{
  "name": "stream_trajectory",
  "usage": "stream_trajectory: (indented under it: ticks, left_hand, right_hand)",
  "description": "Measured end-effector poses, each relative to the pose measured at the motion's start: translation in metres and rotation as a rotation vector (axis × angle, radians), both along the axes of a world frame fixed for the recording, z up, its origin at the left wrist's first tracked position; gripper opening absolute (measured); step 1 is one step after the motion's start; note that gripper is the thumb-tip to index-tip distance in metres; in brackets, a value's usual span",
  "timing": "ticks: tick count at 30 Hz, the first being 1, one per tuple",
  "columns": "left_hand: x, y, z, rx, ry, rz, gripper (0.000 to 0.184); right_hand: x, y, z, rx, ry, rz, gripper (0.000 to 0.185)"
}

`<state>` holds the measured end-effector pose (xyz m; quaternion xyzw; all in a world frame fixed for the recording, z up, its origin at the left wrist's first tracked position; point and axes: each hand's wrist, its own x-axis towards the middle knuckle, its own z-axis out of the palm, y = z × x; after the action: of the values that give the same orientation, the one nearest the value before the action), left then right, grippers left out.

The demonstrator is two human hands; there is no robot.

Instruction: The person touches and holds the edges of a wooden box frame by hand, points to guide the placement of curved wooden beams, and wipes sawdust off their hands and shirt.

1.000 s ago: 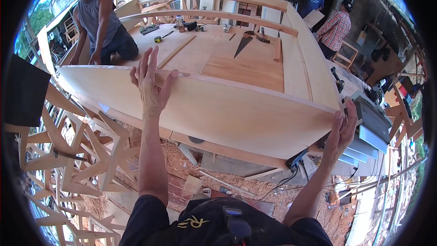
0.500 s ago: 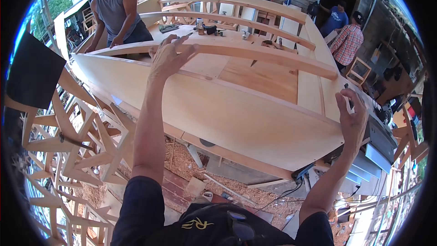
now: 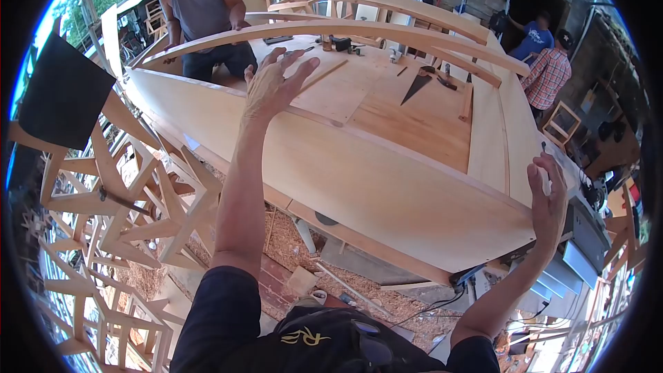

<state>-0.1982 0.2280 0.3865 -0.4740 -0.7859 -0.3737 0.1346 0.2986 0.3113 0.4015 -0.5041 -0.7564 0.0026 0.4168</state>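
Observation:
My left hand [image 3: 271, 90] is open, fingers spread, in front of the near side panel [image 3: 387, 173] of a large curved wooden frame. My right hand [image 3: 549, 197] is raised near the panel's right end, with its fingers half curled and a gap between thumb and fingers. A small dark tip [image 3: 543, 146] shows at its fingertips; whether the hand touches it I cannot tell. Beyond both hands, apart from them, a long curved wooden beam [image 3: 359, 26] spans the frame. A person [image 3: 204, 7] at the left has a hand at this beam.
A handsaw [image 3: 418, 86] and other tools lie on the plywood inside the frame. Stacked angled wooden pieces [image 3: 131, 207] stand at left. Cables [image 3: 442, 304] and wood shavings cover the floor. Two more people [image 3: 547, 72] stand at the far right.
The curved beam has moved away from my hands, farther across the frame, uncovering the handsaw. The person at left has straightened up. The whole view has shifted slightly.

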Motion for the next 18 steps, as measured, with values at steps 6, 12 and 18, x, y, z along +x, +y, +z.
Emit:
stream_trajectory:
  ticks: [6,12,18]
  left_hand:
    - [-0.002,0.002,-0.0019,-0.006,0.03,0.009,0.072]
    - [-0.0049,0.0038,-0.0033,-0.015,0.027,0.022,0.072]
    - [-0.0042,0.003,-0.0028,-0.014,0.003,0.025,0.073]
  right_hand:
    - [0.0032,0.0003,-0.0031,-0.065,0.129,0.088,0.039]
    - [0.0013,-0.0037,0.0003,-0.086,0.121,0.099,0.04]
    - [0.0019,-0.0028,-0.0009,-0.084,0.129,0.114,0.039]
